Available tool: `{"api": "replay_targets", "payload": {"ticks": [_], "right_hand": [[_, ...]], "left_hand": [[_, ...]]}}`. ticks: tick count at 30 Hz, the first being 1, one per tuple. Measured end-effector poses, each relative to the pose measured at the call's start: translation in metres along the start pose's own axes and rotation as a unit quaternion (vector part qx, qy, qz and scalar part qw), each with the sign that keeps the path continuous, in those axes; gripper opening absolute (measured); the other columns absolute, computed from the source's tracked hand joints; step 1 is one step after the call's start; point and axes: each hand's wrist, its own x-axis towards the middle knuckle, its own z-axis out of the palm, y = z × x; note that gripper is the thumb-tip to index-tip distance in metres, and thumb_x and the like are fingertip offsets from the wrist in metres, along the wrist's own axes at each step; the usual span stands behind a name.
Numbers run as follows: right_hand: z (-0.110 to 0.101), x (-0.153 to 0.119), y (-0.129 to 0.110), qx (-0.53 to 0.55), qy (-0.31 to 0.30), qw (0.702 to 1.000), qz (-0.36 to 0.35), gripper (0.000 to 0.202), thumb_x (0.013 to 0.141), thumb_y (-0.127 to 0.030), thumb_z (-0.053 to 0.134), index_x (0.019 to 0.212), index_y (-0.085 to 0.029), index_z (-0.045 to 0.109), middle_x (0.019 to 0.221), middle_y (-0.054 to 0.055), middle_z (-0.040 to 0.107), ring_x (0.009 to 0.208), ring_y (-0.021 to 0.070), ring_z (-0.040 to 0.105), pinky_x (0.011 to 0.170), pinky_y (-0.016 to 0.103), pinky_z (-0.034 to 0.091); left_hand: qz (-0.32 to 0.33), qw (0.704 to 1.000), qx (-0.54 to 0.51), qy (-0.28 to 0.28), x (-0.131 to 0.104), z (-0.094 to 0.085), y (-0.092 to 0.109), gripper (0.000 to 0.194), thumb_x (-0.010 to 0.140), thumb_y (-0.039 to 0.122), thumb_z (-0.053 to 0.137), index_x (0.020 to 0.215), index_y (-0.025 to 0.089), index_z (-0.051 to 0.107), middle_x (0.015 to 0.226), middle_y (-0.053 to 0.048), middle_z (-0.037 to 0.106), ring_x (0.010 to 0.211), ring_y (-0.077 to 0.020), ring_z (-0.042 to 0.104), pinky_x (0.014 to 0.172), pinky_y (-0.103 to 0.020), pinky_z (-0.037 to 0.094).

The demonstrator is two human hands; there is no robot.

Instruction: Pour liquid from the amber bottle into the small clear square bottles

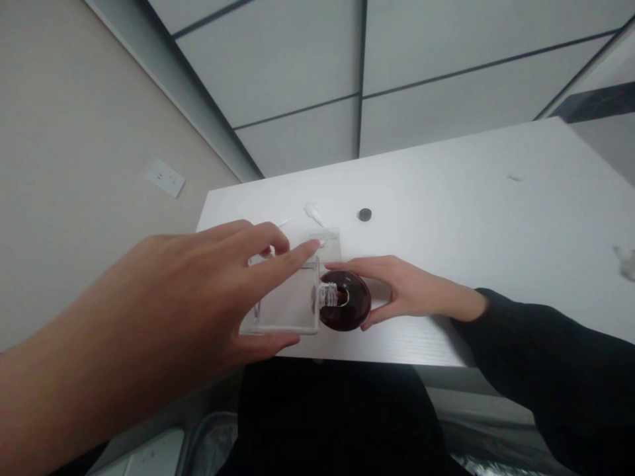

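My left hand [218, 284] grips a clear, square-sided bottle [290, 301] from the left, the thumb below and the fingers above. The bottle is tilted on its side, and its threaded neck [328, 295] points right, over a round dark red-brown bottle [350, 307]. Around the right side of that dark bottle, my right hand [397, 284] has its thumb and fingers wrapped. Whether the neck touches the dark bottle's opening, I cannot tell. Behind the hands lie a flat clear piece [330, 244] and a small white plastic piece [312, 211].
A small round dark cap [365, 214] lies on the white table [446, 198] behind the bottles. Small pale pieces lie farther right, one near the back [516, 178] and one at the right edge [626, 261]. Behind the table stand pale panels [297, 59].
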Motion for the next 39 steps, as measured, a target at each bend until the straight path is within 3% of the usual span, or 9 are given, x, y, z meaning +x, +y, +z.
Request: {"api": "replay_targets", "payload": {"ticks": [15,23,39], "right_hand": [[0.001,0.001,0.002,-0.004,-0.001,1.000,-0.003,0.095,0.083,-0.067,0.085,0.162,-0.025,0.053,0.155,0.013,0.066,0.136,0.0322,0.068,0.116,0.046,0.052],[0.000,0.001,0.002,0.001,-0.002,1.000,-0.007,0.093,0.084,-0.066,0.085,0.162,-0.026,0.054,0.155,0.011,0.067,0.136,0.0323,0.068,0.116,0.045,0.051],[0.003,0.002,0.004,-0.004,0.000,1.000,-0.015,0.094,0.084,-0.065,0.086,0.163,-0.026,0.052,0.154,0.011,0.067,0.136,0.0312,0.068,0.116,0.044,0.051]], "left_hand": [[0.025,0.999,0.022,0.005,-0.001,0.002,-0.005,0.062,0.102,0.062,0.051,0.160,0.042,0.049,0.127,-0.007,0.075,0.094,-0.0333,0.077,0.076,-0.046,0.061],[0.050,0.998,0.024,0.020,0.002,0.001,-0.007,0.056,0.103,0.061,0.047,0.155,0.040,0.052,0.126,-0.005,0.075,0.097,-0.0333,0.078,0.083,-0.048,0.063],[0.042,0.998,0.035,0.022,-0.002,0.002,-0.012,0.060,0.104,0.067,0.041,0.159,0.043,0.049,0.126,-0.003,0.074,0.096,-0.0319,0.079,0.079,-0.047,0.062]]}}
